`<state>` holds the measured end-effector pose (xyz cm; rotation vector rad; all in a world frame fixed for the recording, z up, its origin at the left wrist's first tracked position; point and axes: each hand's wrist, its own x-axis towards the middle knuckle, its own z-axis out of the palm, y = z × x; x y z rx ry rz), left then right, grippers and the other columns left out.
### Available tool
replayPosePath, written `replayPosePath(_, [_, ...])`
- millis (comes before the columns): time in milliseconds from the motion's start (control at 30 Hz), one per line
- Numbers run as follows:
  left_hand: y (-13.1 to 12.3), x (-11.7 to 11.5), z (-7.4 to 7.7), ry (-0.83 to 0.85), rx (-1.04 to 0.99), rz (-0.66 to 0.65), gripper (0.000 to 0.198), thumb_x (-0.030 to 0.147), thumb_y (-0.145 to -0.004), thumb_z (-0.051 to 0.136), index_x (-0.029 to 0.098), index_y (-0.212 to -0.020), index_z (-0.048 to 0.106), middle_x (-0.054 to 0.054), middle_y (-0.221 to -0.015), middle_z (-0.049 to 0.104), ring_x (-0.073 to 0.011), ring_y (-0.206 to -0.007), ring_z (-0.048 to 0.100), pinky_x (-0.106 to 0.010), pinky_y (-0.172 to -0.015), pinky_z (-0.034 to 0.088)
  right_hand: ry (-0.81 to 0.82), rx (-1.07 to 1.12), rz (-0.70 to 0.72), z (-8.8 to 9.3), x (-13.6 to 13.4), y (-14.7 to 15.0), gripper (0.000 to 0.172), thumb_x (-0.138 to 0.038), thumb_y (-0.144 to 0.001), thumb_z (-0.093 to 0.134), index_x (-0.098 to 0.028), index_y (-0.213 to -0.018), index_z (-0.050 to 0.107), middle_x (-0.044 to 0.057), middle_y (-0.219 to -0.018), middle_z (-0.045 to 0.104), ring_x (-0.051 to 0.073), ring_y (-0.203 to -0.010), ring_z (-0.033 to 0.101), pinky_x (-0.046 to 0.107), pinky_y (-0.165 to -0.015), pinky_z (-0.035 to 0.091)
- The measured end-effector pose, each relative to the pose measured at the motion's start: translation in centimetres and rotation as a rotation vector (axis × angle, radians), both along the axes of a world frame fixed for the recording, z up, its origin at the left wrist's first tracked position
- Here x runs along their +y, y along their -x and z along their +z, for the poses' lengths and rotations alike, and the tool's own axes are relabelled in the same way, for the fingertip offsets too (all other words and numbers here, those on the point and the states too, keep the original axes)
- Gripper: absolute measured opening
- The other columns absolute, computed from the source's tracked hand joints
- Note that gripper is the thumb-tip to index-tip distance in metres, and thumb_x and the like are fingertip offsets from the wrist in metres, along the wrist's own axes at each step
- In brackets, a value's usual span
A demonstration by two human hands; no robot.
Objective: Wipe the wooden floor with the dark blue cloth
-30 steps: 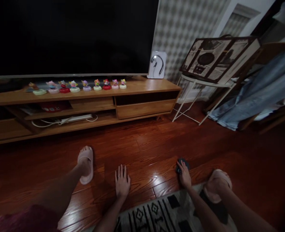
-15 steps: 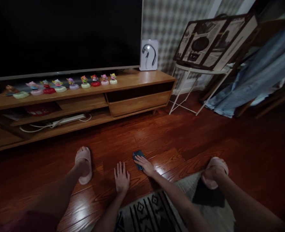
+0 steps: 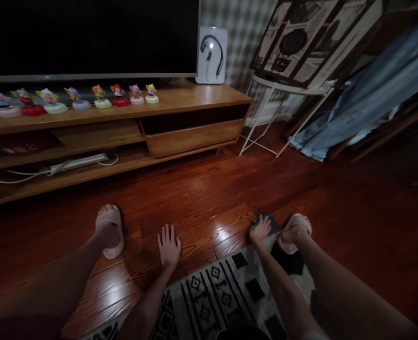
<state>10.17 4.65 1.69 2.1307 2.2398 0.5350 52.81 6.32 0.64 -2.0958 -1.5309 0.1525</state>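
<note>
My left hand (image 3: 169,248) lies flat on the glossy wooden floor (image 3: 195,222), its fingers spread and nothing in it. Over to the right, my right hand (image 3: 261,229) holds a dark blue-green cloth (image 3: 271,220) down against the floor, close to the rug's edge. Part of the cloth shows beyond the fingers and a bit beside the thumb; the rest is hidden under the palm. The right slipper (image 3: 294,231) on my foot is just to the right of that hand.
A patterned rug (image 3: 209,293) lies beneath my arms. My left foot wears a pink slipper (image 3: 112,231). Ahead stands a wooden TV cabinet (image 3: 198,134) with several small figurines (image 3: 101,97) on it. A white-legged side table (image 3: 276,85) and hanging jeans (image 3: 354,94) are at the right.
My right hand has slid the cloth across the floor to the right, toward the right foot. My left hand stays planted on the floor. The view has tilted down and turned right.
</note>
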Motion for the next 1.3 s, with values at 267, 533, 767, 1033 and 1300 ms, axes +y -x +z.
replayPosePath(267, [0.0,0.0,0.2,0.017,-0.013,0.005,0.057,0.03,-0.097,0.033,0.011,-0.15,0.043,-0.016,-0.161,0.039,-0.028,-0.153,0.029,-0.054,-0.126,0.023,0.083,0.143,0.534,-1.4,-1.0,22.1,0.089,-0.009,-0.068,0.045,-0.019,-0.157,0.036,0.007,-0.168,0.023,0.026,-0.156,0.01,0.057,-0.125,0.013])
replayPosePath(533, [0.0,0.1,0.1,0.011,-0.015,0.003,0.058,0.031,-0.098,0.032,0.012,-0.151,0.042,-0.016,-0.162,0.038,-0.0273,-0.153,0.028,-0.053,-0.126,0.022,0.308,0.167,1.338,-0.3,-5.1,15.4,0.063,-0.02,-0.087,0.04,-0.025,-0.15,0.049,0.003,-0.159,0.043,0.014,-0.15,0.029,0.038,-0.124,0.021])
replayPosePath(767, [0.1,-0.1,0.3,0.021,-0.053,0.006,0.058,0.031,-0.097,0.033,0.012,-0.151,0.041,-0.015,-0.163,0.035,-0.0273,-0.154,0.026,-0.054,-0.127,0.02,0.187,0.095,0.565,2.2,-2.6,3.6,0.078,-0.013,-0.075,0.042,-0.02,-0.152,0.045,0.008,-0.163,0.037,0.021,-0.153,0.025,0.052,-0.124,0.021])
replayPosePath(1033, [0.1,-0.1,0.3,0.008,-0.027,0.002,0.057,0.03,-0.096,0.034,0.01,-0.149,0.045,-0.017,-0.161,0.04,-0.0287,-0.152,0.03,-0.053,-0.126,0.022,0.048,0.17,0.482,-0.8,-3.7,21.5,0.097,-0.004,-0.065,0.046,-0.024,-0.159,0.03,0.004,-0.169,0.02,0.028,-0.156,0.008,0.064,-0.123,0.014])
replayPosePath(1300, [0.0,0.2,-1.0,-0.038,-0.03,0.017,0.056,0.03,-0.096,0.032,0.014,-0.148,0.047,-0.014,-0.16,0.042,-0.0261,-0.151,0.034,-0.052,-0.126,0.024,0.385,0.023,1.312,2.6,-1.6,15.5,0.078,-0.015,-0.077,0.051,-0.029,-0.153,0.044,0.001,-0.164,0.033,0.018,-0.153,0.024,0.045,-0.126,0.019])
